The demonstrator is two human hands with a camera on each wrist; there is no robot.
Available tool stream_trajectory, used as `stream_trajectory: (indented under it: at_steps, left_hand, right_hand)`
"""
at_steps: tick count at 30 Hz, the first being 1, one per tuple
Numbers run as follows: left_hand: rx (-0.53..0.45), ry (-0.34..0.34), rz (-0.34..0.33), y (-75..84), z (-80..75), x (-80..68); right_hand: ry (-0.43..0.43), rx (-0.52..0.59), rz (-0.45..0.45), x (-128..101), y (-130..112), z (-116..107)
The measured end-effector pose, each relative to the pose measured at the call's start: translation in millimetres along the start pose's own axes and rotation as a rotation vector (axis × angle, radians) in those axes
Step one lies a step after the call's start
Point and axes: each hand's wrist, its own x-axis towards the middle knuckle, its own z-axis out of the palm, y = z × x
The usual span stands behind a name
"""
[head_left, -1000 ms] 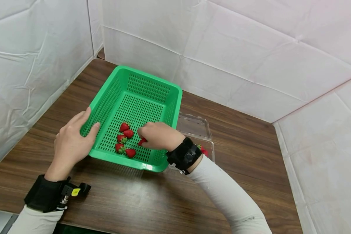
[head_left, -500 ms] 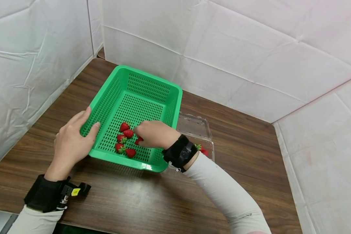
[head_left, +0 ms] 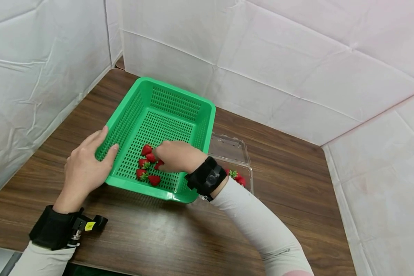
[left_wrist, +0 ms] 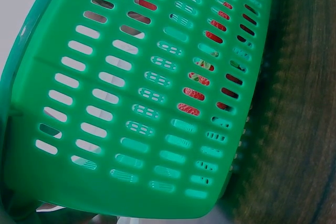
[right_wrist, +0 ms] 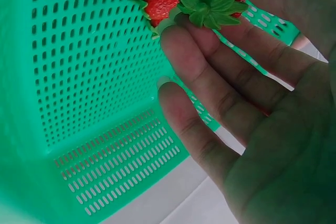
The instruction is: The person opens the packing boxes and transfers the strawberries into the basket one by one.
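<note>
A green slotted plastic basket (head_left: 172, 197) stands on the table. My left hand (head_left: 86, 165) grips its left side near the front corner, with the thumb at the rim. Inside the basket, my right hand (head_left: 179, 156) pinches a strawberry (head_left: 158, 165) low over the slotted floor. In the right wrist view the held strawberry's green leaf cap (right_wrist: 207, 4) faces the camera, and another strawberry (right_wrist: 160, 2) lies right beside the fingertips. Several more strawberries (head_left: 154, 180) lie in a loose group at the left front of the basket floor. Through the slots in the left wrist view, red strawberries (left_wrist: 193, 94) show.
Right of the basket, a clear plastic clamshell box (head_left: 251, 178) lies open with its lid (head_left: 229, 148) folded back, and strawberries (head_left: 239, 180) inside. My right forearm partly covers it. White sheeting (head_left: 262, 76) walls off the back and sides of the brown wooden table (head_left: 296, 184).
My right hand has moved left within the basket, carrying the strawberry up to the group. More of the strawberries in the clamshell box now show. The left hand and basket have stayed in place.
</note>
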Motion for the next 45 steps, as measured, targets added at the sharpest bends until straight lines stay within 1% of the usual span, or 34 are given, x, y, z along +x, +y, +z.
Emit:
stream_trajectory:
  at_steps: [6, 14, 18, 25, 29, 32, 37, 45]
  left_hand:
    - [-0.001, -0.002, 0.002, 0.0, 0.1, 0.3]
    - [0.000, -0.004, 0.003, -0.2, 0.6, 0.6]
    - [-0.001, -0.004, 0.001, -0.4, 0.7, 0.7]
    - [-0.002, 0.001, 0.001, -0.7, 1.1, 0.9]
    - [-0.008, 0.006, 0.003, -0.9, 1.4, 0.9]
    - [-0.015, 0.004, 0.002, -1.1, 1.2, 0.8]
    - [-0.020, -0.003, -0.005, -1.3, 0.7, 0.9]
    - [-0.013, 0.003, -0.007, -1.6, 0.7, 1.5]
  right_hand:
    - [-0.014, 0.029, -0.001, 5.8, -2.3, 0.4]
    - [-0.082, 0.025, -0.002, 19.3, -6.3, 1.2]
    - [-0.102, 0.027, 0.001, 23.2, -7.2, 4.3]
    - [-0.131, 0.034, 0.025, 26.0, -6.1, 10.6]
    - [-0.138, 0.010, 0.049, 28.1, -6.5, 12.1]
    - [-0.163, 0.005, 0.069, 30.7, -7.4, 13.4]
    - [-0.205, 0.039, 0.086, 35.2, -8.8, 17.5]
    - [-0.207, 0.052, 0.111, 37.6, -9.1, 24.4]
